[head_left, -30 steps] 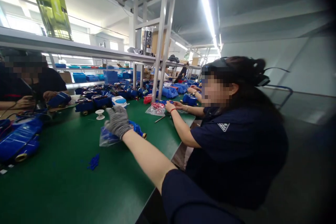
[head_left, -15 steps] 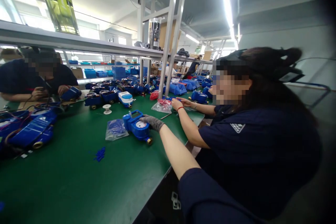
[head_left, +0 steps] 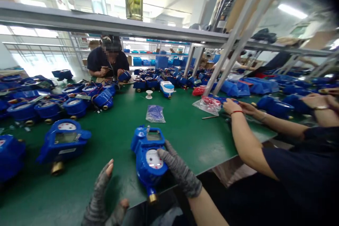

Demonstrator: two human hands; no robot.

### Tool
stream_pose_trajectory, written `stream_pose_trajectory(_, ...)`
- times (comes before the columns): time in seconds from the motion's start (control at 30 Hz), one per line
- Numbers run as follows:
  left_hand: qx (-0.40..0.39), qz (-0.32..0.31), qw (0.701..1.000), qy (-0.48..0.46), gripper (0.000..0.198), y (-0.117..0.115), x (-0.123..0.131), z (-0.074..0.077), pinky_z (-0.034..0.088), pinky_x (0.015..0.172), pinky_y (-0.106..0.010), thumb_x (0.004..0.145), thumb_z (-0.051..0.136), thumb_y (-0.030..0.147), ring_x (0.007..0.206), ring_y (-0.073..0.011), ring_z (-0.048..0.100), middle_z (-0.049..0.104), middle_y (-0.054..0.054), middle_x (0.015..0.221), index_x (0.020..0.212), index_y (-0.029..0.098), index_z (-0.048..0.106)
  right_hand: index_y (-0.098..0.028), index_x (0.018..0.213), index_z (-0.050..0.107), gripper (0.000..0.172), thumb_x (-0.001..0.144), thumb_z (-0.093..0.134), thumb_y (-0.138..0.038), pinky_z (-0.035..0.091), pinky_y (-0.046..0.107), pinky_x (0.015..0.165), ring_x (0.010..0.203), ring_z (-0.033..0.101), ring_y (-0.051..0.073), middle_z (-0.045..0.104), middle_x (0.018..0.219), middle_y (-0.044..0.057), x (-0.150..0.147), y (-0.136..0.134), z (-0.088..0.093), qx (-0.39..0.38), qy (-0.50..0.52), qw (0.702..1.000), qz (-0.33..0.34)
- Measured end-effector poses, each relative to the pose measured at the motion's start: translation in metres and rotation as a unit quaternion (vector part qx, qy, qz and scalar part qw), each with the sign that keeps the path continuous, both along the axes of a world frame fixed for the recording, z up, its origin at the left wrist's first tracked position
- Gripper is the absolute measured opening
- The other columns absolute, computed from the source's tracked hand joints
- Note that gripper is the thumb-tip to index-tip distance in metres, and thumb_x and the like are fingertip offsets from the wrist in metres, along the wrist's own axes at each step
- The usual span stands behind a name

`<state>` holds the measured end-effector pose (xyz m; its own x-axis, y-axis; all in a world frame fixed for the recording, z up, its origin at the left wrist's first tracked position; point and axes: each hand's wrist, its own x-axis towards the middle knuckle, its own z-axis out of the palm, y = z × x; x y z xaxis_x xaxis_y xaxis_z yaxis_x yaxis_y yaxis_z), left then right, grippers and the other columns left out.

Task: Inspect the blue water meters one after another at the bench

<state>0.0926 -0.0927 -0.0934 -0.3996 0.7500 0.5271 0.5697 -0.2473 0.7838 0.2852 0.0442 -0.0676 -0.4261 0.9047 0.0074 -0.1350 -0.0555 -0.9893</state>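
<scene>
A blue water meter (head_left: 149,159) with a white round dial, a small display window and brass pipe ends is at the table's near edge. My right hand (head_left: 180,169), in a grey fingerless glove, grips its right side with the thumb by the dial. To the left of it is my left hand (head_left: 103,197), gloved alike, fingers and thumb apart, holding nothing. Farther left sits another blue water meter (head_left: 65,141) with its dial facing up. A clear bag of small blue parts (head_left: 155,113) lies behind the gripped meter.
Many blue meters with wires (head_left: 74,106) crowd the left and back. A white spool (head_left: 149,94) and a white-and-blue meter (head_left: 167,88) stand mid-table. On the right are a co-worker's hands (head_left: 233,107), near a bag of red parts (head_left: 210,104). A shelf (head_left: 106,24) crosses above.
My right hand has brought the blue water meter closer to me, away from the bag of blue parts. My left hand has come into view. The camera has turned left.
</scene>
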Motion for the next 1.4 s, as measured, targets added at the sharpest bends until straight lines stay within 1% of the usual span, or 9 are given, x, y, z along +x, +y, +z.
stream_pose_trajectory(0.1, 0.045, 0.032, 0.998, 0.025, 0.066, 0.011, 0.016, 0.007, 0.039, 0.110, -0.052, 0.080, 0.069, 0.039, 0.138, -0.0321, 0.036, 0.032, -0.012, 0.153, 0.139, 0.027, 0.041, -0.033, 0.139, 0.044, 0.061, 0.083, 0.062, -0.051, 0.053, 0.041, 0.086, 0.098, 0.067, 0.024, 0.068, 0.111, 0.005, -0.039, -0.015, -0.001, -0.015, 0.009, 0.995, 0.098)
stream_pose_trajectory(0.2, 0.046, 0.109, 0.991, 0.059, 0.050, 0.016, 0.004, 0.000, 0.046, 0.104, -0.050, 0.077, 0.074, 0.033, 0.136, -0.0319, 0.040, 0.030, -0.011, 0.153, 0.121, 0.026, 0.051, -0.022, 0.134, 0.051, 0.050, 0.090, 0.051, -0.048, 0.055, 0.036, 0.078, 0.085, 0.067, 0.020, 0.070, 0.101, 0.006, -0.055, 0.016, -0.001, 0.057, -0.091, 0.982, 0.156)
stream_pose_trajectory(0.27, 0.057, 0.109, 0.988, 0.091, 0.048, 0.017, -0.007, -0.008, 0.046, 0.103, -0.052, 0.077, 0.074, 0.031, 0.134, -0.0318, 0.042, 0.035, -0.011, 0.150, 0.119, 0.025, 0.050, -0.019, 0.122, 0.060, 0.037, 0.091, 0.051, -0.034, 0.053, 0.033, 0.082, 0.088, 0.066, 0.018, 0.069, 0.104, 0.007, -0.058, 0.057, -0.002, 0.186, -0.251, 0.947, 0.075)
stream_pose_trajectory(0.3, 0.068, 0.104, 0.987, 0.102, 0.049, 0.016, -0.011, -0.010, 0.045, 0.104, -0.053, 0.077, 0.074, 0.030, 0.134, -0.0319, 0.042, 0.037, -0.012, 0.148, 0.120, 0.025, 0.049, -0.018, 0.118, 0.063, 0.034, 0.088, 0.052, -0.026, 0.051, 0.033, 0.089, 0.096, 0.064, 0.019, 0.069, 0.108, 0.007, -0.059, 0.079, -0.003, 0.249, -0.343, 0.906, -0.005)
stream_pose_trajectory(0.37, 0.082, 0.091, 0.987, 0.102, 0.051, 0.016, -0.014, -0.013, 0.043, 0.105, -0.055, 0.078, 0.072, 0.027, 0.135, -0.0322, 0.040, 0.039, -0.012, 0.146, 0.122, 0.026, 0.048, -0.016, 0.115, 0.066, 0.035, 0.085, 0.049, -0.016, 0.045, 0.036, 0.099, 0.107, 0.060, 0.022, 0.066, 0.116, 0.011, -0.064, 0.117, -0.003, 0.280, -0.397, 0.872, -0.059)
stream_pose_trajectory(0.47, 0.081, 0.080, 0.990, 0.081, 0.048, 0.015, -0.009, -0.012, 0.044, 0.104, -0.056, 0.082, 0.069, 0.025, 0.135, -0.0316, 0.040, 0.039, -0.012, 0.146, 0.125, 0.027, 0.047, -0.019, 0.113, 0.068, 0.036, 0.081, 0.051, -0.013, 0.042, 0.037, 0.101, 0.107, 0.060, 0.023, 0.068, 0.110, 0.010, -0.074, 0.145, -0.003, 0.298, -0.428, 0.851, -0.068)
stream_pose_trajectory(0.7, 0.086, 0.083, 0.990, 0.076, 0.048, 0.015, -0.006, -0.010, 0.047, 0.102, -0.054, 0.081, 0.069, 0.023, 0.134, -0.0316, 0.042, 0.041, -0.012, 0.144, 0.124, 0.026, 0.048, -0.019, 0.105, 0.071, 0.029, 0.083, 0.053, -0.019, 0.043, 0.031, 0.093, 0.095, 0.062, 0.021, 0.071, 0.097, 0.009, -0.084, 0.151, -0.010, 0.331, -0.495, 0.801, -0.058)
stream_pose_trajectory(1.0, 0.065, 0.090, 0.988, 0.105, 0.049, 0.013, -0.009, -0.013, 0.047, 0.103, -0.054, 0.081, 0.070, 0.025, 0.134, -0.0316, 0.042, 0.040, -0.012, 0.146, 0.126, 0.026, 0.048, -0.016, 0.095, 0.072, 0.021, 0.086, 0.054, -0.022, 0.042, 0.025, 0.084, 0.096, 0.060, 0.019, 0.068, 0.105, 0.011, -0.066, 0.137, -0.024, 0.353, -0.537, 0.766, -0.022)
stream_pose_trajectory(1.4, 0.058, 0.088, 0.990, 0.091, 0.054, 0.009, -0.008, -0.015, 0.047, 0.103, -0.051, 0.082, 0.069, 0.024, 0.135, -0.0307, 0.041, 0.038, -0.013, 0.148, 0.131, 0.025, 0.045, -0.016, 0.088, 0.071, 0.016, 0.082, 0.056, -0.019, 0.044, 0.027, 0.077, 0.083, 0.061, 0.018, 0.070, 0.090, 0.009, -0.071, 0.143, -0.022, 0.318, -0.512, 0.797, -0.046)
